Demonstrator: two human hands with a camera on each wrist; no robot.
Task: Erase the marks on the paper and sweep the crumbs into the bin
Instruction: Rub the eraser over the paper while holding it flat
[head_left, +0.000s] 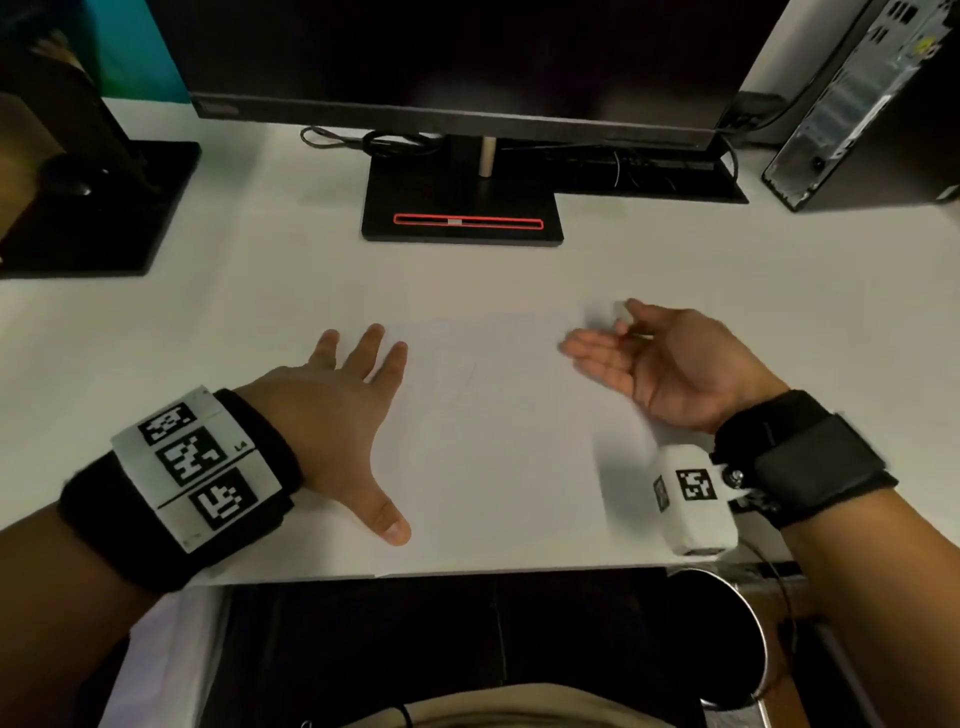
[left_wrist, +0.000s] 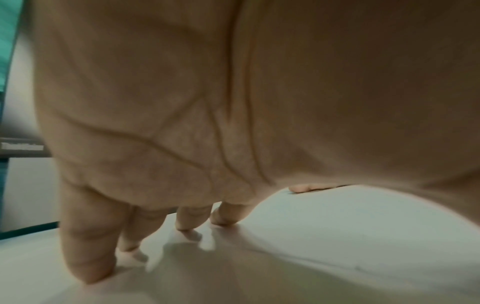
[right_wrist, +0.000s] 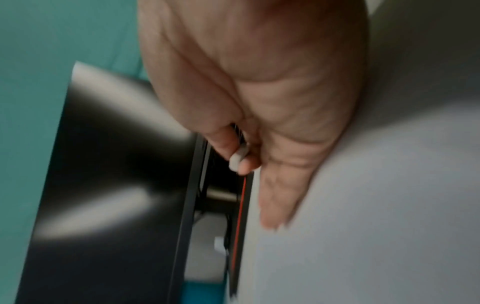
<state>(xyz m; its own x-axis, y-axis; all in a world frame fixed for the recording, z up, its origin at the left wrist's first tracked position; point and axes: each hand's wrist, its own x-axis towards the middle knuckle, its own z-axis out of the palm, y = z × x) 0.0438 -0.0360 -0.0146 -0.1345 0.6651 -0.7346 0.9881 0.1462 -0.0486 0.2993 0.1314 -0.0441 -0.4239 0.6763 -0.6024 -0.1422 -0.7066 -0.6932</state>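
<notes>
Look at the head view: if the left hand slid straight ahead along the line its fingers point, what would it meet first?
The left hand lies flat on the paper, fingers pointing away and slightly right. Beyond them lies bare desk, then probably the monitor stand base; depth is hard to judge.

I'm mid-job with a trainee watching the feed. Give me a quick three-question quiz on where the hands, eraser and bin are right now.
1. True or false: the left hand lies flat with fingers spread on the paper.
2. Which hand pinches the eraser? A) left B) right C) neither
3. Fill in: the bin stands below the desk's near edge, toward the ____ side.

Key
1. True: its fingertips press the sheet in the left wrist view.
2. B: the right hand pinches it between thumb and forefinger, other fingers extended.
3. Right.
</notes>
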